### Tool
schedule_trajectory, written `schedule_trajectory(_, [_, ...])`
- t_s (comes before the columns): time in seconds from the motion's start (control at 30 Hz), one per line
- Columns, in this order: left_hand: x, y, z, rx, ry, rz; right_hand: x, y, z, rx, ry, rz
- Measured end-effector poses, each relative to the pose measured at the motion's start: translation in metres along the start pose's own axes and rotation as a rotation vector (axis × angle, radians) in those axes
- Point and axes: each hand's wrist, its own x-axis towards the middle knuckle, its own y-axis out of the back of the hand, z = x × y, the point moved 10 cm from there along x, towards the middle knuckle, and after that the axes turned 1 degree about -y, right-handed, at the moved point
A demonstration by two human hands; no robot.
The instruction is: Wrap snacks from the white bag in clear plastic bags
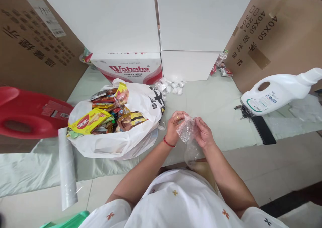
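A clear plastic bag [185, 131] hangs between my two hands, over the table's front edge. My left hand [175, 124] pinches its upper left side, a ring and a red wrist cord showing on that arm. On the other side, my right hand [202, 131] has its fingers closed on the bag's upper right side. The bag looks thin and crumpled, and I cannot make out anything inside it. To the left of my hands stands a white shopping bag [130, 144] full of wrapped snacks, with a yellow Nabati packet [87, 121] on top.
Small white wrapped pieces [173, 86] lie ahead of my hands, before a Wahaha carton [128, 67]. A plastic roll [67, 169] overhangs the edge. At left is a red jug [32, 114]; at right, a white detergent bottle [274, 90], keys [243, 112] and a phone [263, 130].
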Motion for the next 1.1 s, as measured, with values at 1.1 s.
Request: schedule_trajectory(1.1, [0.024,0.016,-0.066,-0.213,0.655,0.118,0.143,0.11,-0.063,-0.675,0.085,0.39])
